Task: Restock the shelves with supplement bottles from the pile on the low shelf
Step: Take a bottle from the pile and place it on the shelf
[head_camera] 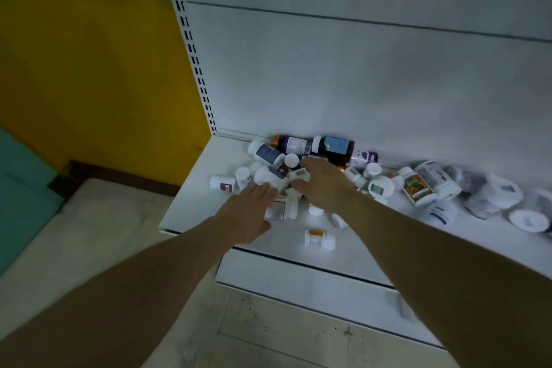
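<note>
I have both arms stretched forward and down over the low shelf, toward the pile of supplement bottles heaped along its back edge. My left hand is flat, fingers straight and together, tips touching a white bottle and holding nothing. My right hand is palm down over the heap, fingers loosely bent around a small white bottle; whether it truly grips I cannot tell.

Both bare arms reach forward, left hand flat-fingered, right hand with fingers curled downward.
</note>
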`<state>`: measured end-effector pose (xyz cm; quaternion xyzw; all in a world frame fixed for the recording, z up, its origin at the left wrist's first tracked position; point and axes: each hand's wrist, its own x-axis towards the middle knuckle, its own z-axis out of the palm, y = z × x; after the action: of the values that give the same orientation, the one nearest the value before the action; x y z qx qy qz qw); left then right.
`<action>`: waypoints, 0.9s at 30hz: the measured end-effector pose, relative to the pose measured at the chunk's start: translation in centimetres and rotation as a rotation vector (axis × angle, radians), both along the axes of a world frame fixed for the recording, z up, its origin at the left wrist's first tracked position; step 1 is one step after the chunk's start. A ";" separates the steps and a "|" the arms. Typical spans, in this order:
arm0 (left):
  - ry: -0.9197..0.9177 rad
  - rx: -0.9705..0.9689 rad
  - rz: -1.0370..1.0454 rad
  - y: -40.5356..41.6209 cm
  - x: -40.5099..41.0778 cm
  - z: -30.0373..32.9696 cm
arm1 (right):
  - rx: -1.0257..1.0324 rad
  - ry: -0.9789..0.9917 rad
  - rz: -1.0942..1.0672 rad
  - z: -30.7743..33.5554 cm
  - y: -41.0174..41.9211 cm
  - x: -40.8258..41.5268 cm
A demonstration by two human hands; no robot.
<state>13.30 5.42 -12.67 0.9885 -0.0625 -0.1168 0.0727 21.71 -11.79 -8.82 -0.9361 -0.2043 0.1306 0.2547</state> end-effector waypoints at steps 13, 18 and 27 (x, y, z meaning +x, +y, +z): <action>-0.060 -0.478 0.420 3.2 -4.2 -1.6 | -0.580 -0.353 0.184 -3.8 7.2 1.8; -0.082 -0.905 0.723 3.8 -6.2 1.4 | -0.140 -0.301 -0.072 -1.3 6.6 1.2; 0.183 -1.931 0.690 1.2 -9.3 16.1 | 1.498 0.913 -0.551 12.4 0.3 -10.9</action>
<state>4.02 6.66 3.46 0.4601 0.1636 -0.0644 0.8703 10.84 -11.45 3.54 -0.3996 0.1154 0.2558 0.8727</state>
